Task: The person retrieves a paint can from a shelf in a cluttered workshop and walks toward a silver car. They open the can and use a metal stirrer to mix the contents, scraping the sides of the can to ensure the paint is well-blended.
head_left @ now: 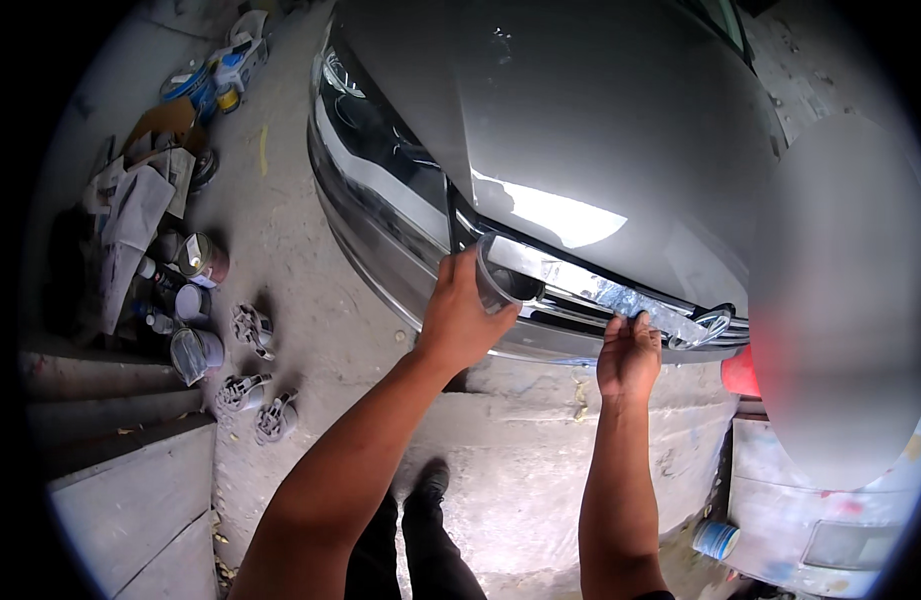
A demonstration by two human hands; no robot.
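My left hand [458,318] is wrapped round a clear plastic cup [493,285] and holds it tilted against the front of a grey car [600,120]. What lies inside the cup looks dark, but I cannot make it out. Beside it runs a shiny chrome grille strip [570,275] below the bonnet edge. My right hand [630,360] has its fingertips pinched together at the strip's lower edge, close to the car emblem [712,328]. Whatever those fingers hold, if anything, is hidden. Just above them the strip has a bluish, crinkled shine.
Paint cans [202,260] and a cardboard box [170,122] with paper stand along the left. Several spray gun cups [252,330] sit on the concrete floor [380,385]. At right are a red object [742,373], a blue-and-white can [716,540] and a large blurred patch.
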